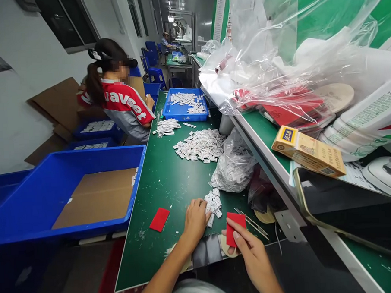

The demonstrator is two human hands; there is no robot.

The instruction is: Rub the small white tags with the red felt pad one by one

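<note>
Red card [237, 217] in R hand [250, 246], by near edge of table [156, 182].
Clear bag [234, 168] crowds R edge; thin metal tools [255, 227] R of card; 2nd red card [160, 219] nr L edge; blue tray [184, 117] far end. R hand pinches card; L hand [195, 216] bent onto sm white pcs [214, 202], can't tell if gripping.

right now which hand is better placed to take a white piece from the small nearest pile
Probably the left hand: its fingers are at the edge of the small pile of white pieces, while the right hand is occupied holding a red rectangular piece.
</note>
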